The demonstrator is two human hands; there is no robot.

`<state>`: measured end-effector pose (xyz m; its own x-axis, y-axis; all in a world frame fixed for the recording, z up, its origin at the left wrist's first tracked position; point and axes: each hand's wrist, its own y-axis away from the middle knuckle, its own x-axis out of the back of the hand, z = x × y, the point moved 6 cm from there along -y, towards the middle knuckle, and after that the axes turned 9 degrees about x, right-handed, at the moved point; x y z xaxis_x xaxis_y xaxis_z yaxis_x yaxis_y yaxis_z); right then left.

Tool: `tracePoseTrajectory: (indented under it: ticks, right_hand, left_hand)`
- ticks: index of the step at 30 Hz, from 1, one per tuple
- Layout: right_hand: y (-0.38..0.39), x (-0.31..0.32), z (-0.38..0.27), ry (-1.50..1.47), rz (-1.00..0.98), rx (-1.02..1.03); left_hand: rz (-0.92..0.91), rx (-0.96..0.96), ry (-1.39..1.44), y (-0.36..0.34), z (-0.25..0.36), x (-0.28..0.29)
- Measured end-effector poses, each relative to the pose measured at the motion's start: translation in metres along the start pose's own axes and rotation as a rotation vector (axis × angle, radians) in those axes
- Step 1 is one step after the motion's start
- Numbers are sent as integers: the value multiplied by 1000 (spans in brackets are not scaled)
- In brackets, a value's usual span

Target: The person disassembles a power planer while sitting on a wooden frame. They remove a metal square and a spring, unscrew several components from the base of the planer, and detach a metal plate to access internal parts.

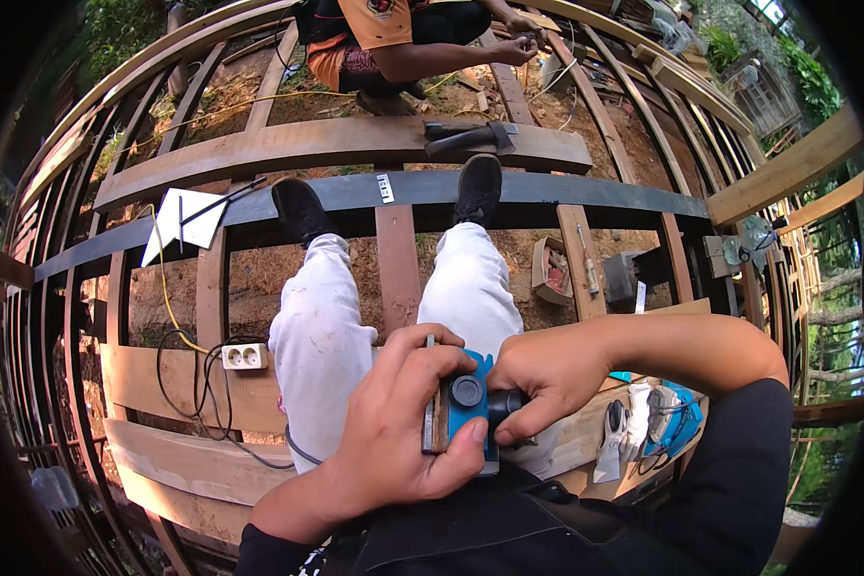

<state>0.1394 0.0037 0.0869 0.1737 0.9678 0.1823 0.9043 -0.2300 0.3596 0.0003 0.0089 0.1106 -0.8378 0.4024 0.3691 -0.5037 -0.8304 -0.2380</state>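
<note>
Steadying the blue power tool (464,420) above the lap appears to be the step in hand. The left grip (394,418) is closed around its body, fingers over the far edge, thumb below the round black knob (467,390). The right grip (552,379) is curled against the black part on its right side; some fingertips are hidden. Judgement: any next move calls for a firm left hold while the right grip works that part. To the right lie white gloves (636,420) and a second blue tool (680,419). To the left is a white socket block (245,356). Ahead, a hatchet (501,140) rests on a wooden beam (259,151); beyond is a co-worker (379,34).
</note>
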Motion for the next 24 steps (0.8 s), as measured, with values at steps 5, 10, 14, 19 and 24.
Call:
tracePoseTrajectory:
  ticks: [5, 10, 14, 19, 24]
  right_hand:
    - [10, 8, -30, 590, 270, -67]
    - [12, 0, -44, 1030, 503, -71]
    - [11, 4, -35, 946, 465, -3]
    - [5, 10, -31, 885, 334, -54]
    - [4, 13, -18, 752, 291, -24]
  left_hand:
    - [19, 43, 34, -3, -3, 8]
    - [30, 6, 27, -4, -5, 9]
    - [24, 46, 63, -4, -5, 8]
    - [30, 40, 22, -5, -5, 6]
    - [16, 35, 41, -5, -4, 5]
